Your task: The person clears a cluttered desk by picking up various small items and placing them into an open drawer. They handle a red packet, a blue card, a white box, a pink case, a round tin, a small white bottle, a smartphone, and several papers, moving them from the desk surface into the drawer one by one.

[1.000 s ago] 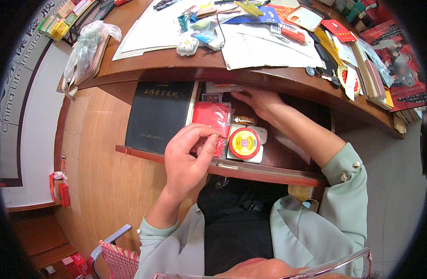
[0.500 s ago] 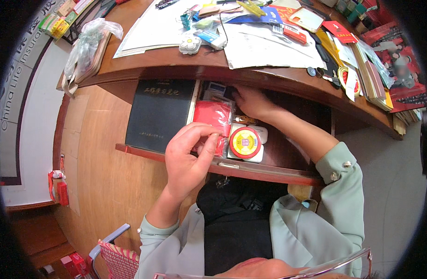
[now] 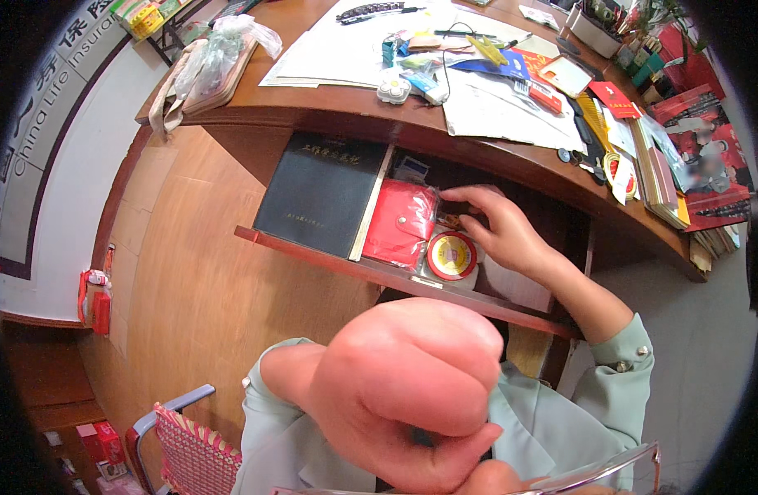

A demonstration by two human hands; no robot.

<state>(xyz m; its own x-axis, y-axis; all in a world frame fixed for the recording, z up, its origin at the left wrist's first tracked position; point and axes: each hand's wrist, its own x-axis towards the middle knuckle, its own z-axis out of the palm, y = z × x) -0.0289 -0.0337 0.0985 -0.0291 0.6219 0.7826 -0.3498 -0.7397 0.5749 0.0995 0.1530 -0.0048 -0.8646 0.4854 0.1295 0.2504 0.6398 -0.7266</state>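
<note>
Raised close to me at the lower middle, my left hand is curled with fingers and thumb bent inward; whatever it may hold is hidden. My right hand reaches into the pulled-out drawer, its index finger and thumb apart. Its index fingertip is by the right edge of a red snap-button pouch in clear plastic. Just below the thumb lies a round red-rimmed tin with a yellow and white lid. A dark hardcover notebook fills the drawer's left part.
On the desktop above lie white papers, a yellow comb, a flower-shaped case and stacked books. A plastic bag rests at the desk's left end. A pink woven chair stands lower left.
My left hand has left the red pouch and come up toward me, curled. My right hand has drawn back from deep in the drawer to beside the pouch. The view has shifted.
</note>
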